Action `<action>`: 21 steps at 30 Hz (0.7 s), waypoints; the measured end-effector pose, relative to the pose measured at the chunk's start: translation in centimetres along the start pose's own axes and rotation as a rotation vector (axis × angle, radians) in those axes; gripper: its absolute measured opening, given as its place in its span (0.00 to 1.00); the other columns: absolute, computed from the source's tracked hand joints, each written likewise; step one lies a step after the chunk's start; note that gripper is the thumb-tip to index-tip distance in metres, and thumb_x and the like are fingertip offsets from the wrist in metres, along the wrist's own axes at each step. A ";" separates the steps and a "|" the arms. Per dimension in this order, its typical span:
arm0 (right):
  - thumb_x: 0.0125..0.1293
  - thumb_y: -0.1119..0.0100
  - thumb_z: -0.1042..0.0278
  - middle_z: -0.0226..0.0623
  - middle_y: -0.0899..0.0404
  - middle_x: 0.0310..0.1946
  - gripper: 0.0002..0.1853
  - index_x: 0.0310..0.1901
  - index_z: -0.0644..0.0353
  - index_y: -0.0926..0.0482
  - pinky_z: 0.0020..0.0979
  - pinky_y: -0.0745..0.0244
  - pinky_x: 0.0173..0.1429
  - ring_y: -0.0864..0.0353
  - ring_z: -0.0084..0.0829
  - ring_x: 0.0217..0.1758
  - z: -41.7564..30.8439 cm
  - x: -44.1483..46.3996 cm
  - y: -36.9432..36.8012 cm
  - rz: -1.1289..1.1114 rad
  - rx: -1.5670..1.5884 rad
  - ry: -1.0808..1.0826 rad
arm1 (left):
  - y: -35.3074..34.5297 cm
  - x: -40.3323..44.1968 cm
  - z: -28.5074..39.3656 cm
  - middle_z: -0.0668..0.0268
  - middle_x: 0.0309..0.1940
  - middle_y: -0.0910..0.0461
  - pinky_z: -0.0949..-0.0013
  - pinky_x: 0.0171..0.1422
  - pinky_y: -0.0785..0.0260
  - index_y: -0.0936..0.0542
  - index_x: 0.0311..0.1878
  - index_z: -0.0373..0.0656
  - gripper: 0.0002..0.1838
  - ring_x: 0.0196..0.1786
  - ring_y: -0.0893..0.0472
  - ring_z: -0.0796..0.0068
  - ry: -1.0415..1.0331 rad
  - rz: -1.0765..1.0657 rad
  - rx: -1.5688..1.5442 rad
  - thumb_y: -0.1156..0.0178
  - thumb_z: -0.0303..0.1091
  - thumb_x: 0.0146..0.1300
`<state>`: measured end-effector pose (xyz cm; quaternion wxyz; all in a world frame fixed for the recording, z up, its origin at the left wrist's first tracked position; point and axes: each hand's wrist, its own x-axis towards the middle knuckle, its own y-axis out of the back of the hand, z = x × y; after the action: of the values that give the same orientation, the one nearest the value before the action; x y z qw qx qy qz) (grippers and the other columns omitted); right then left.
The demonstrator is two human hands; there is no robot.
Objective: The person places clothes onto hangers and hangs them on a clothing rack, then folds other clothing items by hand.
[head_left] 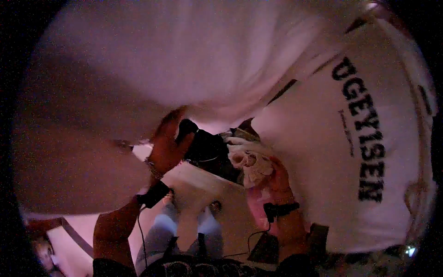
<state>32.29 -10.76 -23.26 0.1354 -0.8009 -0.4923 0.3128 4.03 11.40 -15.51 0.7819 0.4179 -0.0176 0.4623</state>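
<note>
My left hand (170, 147) reaches in under a large pale cloth (184, 55), its fingers closed against a black item (207, 150) that looks like fabric. Bunched, off-white material (251, 164) lies just right of the black item. My right hand (278, 177) is wrapped round the outer edge of this material, with some fingers hidden behind it. Each wrist wears a black strap with a thin cable. The light is dim and the details are grainy.
Pale fabric with large dark letters (371, 138) hangs on the right. Below are my legs (210, 228) and a light brown floor (188, 198). A pink item (259, 203) shows beside my right wrist. A white panel (69, 249) stands at the lower left.
</note>
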 end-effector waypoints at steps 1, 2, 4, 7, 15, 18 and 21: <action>0.63 0.56 0.63 0.41 0.27 0.50 0.16 0.49 0.56 0.27 0.38 0.29 0.52 0.26 0.36 0.48 -1.7 -3.0 -5.4 0.018 -0.005 0.037 | 0.2 -0.6 0.2 0.50 0.57 0.36 0.59 0.65 0.46 0.38 0.61 0.41 0.31 0.61 0.37 0.51 -0.002 -0.026 -0.073 0.41 0.33 0.53; 0.63 0.56 0.64 0.44 0.28 0.51 0.16 0.50 0.58 0.28 0.39 0.30 0.53 0.27 0.37 0.50 -2.9 -5.8 -10.7 -0.022 0.184 0.040 | 0.4 -1.8 0.1 0.50 0.57 0.36 0.59 0.65 0.46 0.38 0.61 0.41 0.31 0.61 0.37 0.51 -0.040 -0.032 -0.096 0.41 0.33 0.53; 0.63 0.55 0.65 0.47 0.29 0.51 0.16 0.51 0.59 0.29 0.40 0.31 0.55 0.28 0.39 0.52 -2.3 -7.8 -14.4 -0.055 0.368 0.084 | 0.7 -4.1 -0.7 0.53 0.59 0.37 0.56 0.64 0.45 0.39 0.61 0.42 0.31 0.61 0.37 0.52 -0.063 -0.275 -0.147 0.40 0.33 0.53; 0.64 0.54 0.66 0.44 0.30 0.51 0.16 0.51 0.62 0.31 0.42 0.34 0.59 0.30 0.42 0.54 -0.6 -9.7 -14.0 0.118 0.380 0.190 | 1.2 -5.6 1.9 0.52 0.58 0.37 0.58 0.65 0.46 0.40 0.61 0.42 0.33 0.62 0.38 0.52 -0.198 -0.467 -0.412 0.39 0.35 0.53; 0.65 0.56 0.67 0.45 0.32 0.55 0.21 0.60 0.59 0.38 0.37 0.37 0.62 0.32 0.40 0.57 -0.4 -17.8 -21.4 0.066 0.508 0.152 | 3.6 -7.1 9.8 0.53 0.62 0.46 0.60 0.64 0.44 0.46 0.63 0.39 0.37 0.63 0.40 0.56 -0.375 -0.672 -0.656 0.38 0.28 0.51; 0.66 0.56 0.67 0.44 0.31 0.53 0.21 0.60 0.59 0.38 0.36 0.36 0.61 0.31 0.38 0.57 0.0 -18.9 -22.9 0.082 -0.204 0.420 | 7.5 -6.8 11.2 0.52 0.58 0.39 0.58 0.64 0.46 0.38 0.59 0.39 0.32 0.61 0.39 0.53 -0.373 -0.671 -0.769 0.38 0.30 0.50; 0.66 0.55 0.63 0.44 0.33 0.55 0.25 0.62 0.61 0.43 0.35 0.38 0.62 0.33 0.38 0.58 0.1 -20.3 -18.9 0.050 -0.377 0.406 | 1.5 -7.4 14.3 0.54 0.55 0.35 0.59 0.60 0.41 0.36 0.56 0.38 0.29 0.57 0.34 0.54 -0.326 -0.836 -0.640 0.38 0.30 0.50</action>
<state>12.49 -19.47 -5.95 0.0723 -0.8701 -0.4847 0.0521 3.79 -3.11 -8.34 0.9741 0.1970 -0.1104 0.0131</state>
